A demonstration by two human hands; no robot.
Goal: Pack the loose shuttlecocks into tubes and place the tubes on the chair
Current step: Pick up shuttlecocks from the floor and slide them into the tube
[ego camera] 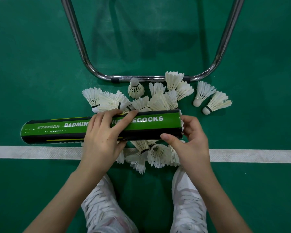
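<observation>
A green and black shuttlecock tube [151, 122] lies sideways above the floor, its mouth to the right. My left hand [102, 137] grips the tube round its middle. My right hand [188, 140] is at the tube's mouth, thumb on the tube's lower edge and fingers curled over a shuttlecock [181, 122] whose white feathers stick out of the opening. Under and behind the tube lies a pile of loose white shuttlecocks [158, 101]. Two more shuttlecocks [213, 103] lie apart on the right, and one [135, 89] stands cork up near the chair's frame.
The chair's chrome tube frame [141, 78] curves across the green court floor just beyond the pile; its seat is out of view. A white court line [250, 156] runs left to right under my hands. My two white shoes [186, 199] stand below.
</observation>
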